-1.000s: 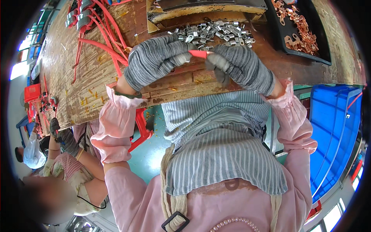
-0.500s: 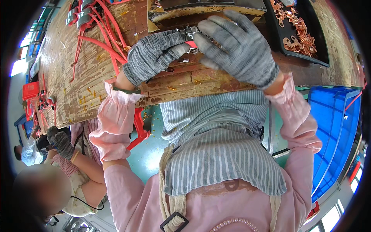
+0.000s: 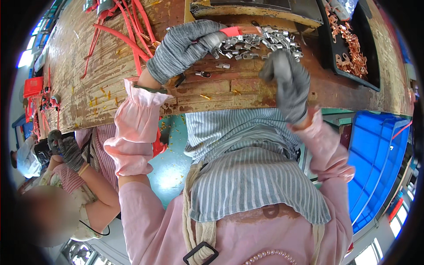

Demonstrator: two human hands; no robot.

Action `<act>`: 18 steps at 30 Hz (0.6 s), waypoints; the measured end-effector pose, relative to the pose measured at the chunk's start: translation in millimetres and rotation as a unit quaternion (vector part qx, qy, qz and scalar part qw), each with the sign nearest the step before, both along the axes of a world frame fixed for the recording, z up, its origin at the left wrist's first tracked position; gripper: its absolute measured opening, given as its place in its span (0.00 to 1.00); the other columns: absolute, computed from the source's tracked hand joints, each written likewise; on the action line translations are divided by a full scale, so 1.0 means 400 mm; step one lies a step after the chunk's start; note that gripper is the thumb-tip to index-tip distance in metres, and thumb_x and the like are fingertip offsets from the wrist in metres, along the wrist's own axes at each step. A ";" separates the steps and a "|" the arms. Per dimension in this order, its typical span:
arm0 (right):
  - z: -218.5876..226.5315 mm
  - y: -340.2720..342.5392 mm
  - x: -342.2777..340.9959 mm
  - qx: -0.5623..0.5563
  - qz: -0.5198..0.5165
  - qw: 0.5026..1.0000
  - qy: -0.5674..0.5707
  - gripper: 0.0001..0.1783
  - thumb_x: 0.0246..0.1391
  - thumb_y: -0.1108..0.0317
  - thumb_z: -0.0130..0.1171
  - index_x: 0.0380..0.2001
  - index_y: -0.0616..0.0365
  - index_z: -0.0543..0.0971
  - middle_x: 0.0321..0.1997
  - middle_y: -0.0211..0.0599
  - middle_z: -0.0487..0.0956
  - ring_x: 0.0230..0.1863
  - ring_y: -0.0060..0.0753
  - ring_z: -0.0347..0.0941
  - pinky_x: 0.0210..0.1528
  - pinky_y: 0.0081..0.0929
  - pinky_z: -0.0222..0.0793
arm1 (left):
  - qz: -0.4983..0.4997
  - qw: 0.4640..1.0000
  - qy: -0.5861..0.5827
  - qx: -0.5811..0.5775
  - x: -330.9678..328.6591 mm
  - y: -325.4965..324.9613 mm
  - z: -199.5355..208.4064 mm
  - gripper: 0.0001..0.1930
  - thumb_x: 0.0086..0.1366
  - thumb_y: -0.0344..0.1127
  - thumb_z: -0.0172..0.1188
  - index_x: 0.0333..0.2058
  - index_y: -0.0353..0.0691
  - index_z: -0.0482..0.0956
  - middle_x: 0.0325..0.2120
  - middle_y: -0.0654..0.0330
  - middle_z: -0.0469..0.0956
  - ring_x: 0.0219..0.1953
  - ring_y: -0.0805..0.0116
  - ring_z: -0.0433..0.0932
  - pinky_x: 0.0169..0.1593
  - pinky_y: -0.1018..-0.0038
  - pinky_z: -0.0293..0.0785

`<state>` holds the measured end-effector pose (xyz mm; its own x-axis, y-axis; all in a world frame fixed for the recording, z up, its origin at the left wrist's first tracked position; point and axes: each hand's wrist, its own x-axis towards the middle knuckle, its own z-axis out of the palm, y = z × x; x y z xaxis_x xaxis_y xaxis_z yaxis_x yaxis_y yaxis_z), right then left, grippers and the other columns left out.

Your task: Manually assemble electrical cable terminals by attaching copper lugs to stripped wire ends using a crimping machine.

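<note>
In a grey knit glove, my left hand (image 3: 183, 51) is closed around a red cable (image 3: 232, 32). The cable's stripped copper end sticks out to the right, over a pile of silver cable lugs (image 3: 278, 40) on the wooden bench. My right hand (image 3: 289, 81), also gloved, hovers just in front of that pile, apart from the cable. Motion smears its fingers, so whether they hold anything does not show. Two lugs lie loose nearer the bench edge, one of them a silver lug (image 3: 223, 66) below my left fingers.
A black tray (image 3: 371, 84) of copper pieces stands at the right. Behind the lugs is a dark metal machine base (image 3: 260, 17). More red cables (image 3: 132, 42) lie at the left. A blue crate (image 3: 375, 163) sits low on the right. A gloved co-worker's hand (image 3: 68, 152) is at lower left.
My right hand has drawn back toward me, away from my left hand. The red cable's bare end and the lug pile are now exposed. My left hand has shifted slightly up and right.
</note>
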<state>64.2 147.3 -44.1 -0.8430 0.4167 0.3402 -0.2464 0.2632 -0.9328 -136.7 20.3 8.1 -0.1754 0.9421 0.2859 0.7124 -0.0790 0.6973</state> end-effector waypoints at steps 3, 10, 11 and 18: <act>0.060 -0.050 -0.023 0.278 -0.003 0.960 0.037 0.16 0.52 0.57 0.49 0.36 0.57 0.75 0.34 0.40 0.75 0.36 0.36 0.71 0.35 0.28 0.68 | 0.034 0.997 -0.068 -0.013 -0.009 0.003 -0.011 0.14 0.59 0.39 0.54 0.39 0.36 0.75 0.33 0.53 0.76 0.37 0.61 0.76 0.41 0.72 0.71; 0.031 -0.151 -0.161 0.548 0.018 0.827 -0.123 0.12 0.48 0.64 0.47 0.33 0.55 0.76 0.37 0.42 0.73 0.41 0.38 0.68 0.41 0.36 0.66 | 0.017 0.999 -0.049 0.011 0.017 -0.006 0.010 0.15 0.60 0.35 0.54 0.44 0.38 0.73 0.33 0.58 0.77 0.38 0.69 0.75 0.44 0.74 0.69; 0.033 -0.153 -0.158 0.566 0.002 0.817 -0.105 0.11 0.47 0.65 0.47 0.32 0.56 0.76 0.37 0.41 0.73 0.41 0.39 0.68 0.41 0.36 0.66 | 0.015 0.999 -0.048 0.014 0.024 -0.005 0.021 0.15 0.60 0.35 0.54 0.44 0.38 0.73 0.33 0.58 0.77 0.38 0.69 0.75 0.44 0.74 0.69; 0.053 -0.095 0.007 0.269 -0.060 0.959 -0.067 0.07 0.47 0.70 0.52 0.32 0.57 0.73 0.34 0.37 0.74 0.37 0.33 0.71 0.40 0.28 0.67 | -0.046 0.999 0.004 -0.014 0.058 0.016 0.038 0.14 0.59 0.34 0.53 0.44 0.39 0.73 0.34 0.57 0.76 0.40 0.65 0.75 0.45 0.73 0.69</act>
<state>67.1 109.4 -22.9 -0.8513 0.3081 0.4246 -0.0710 0.7343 -0.6751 -113.7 26.8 23.4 -0.0857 0.9616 0.2608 0.7086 -0.1252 0.6944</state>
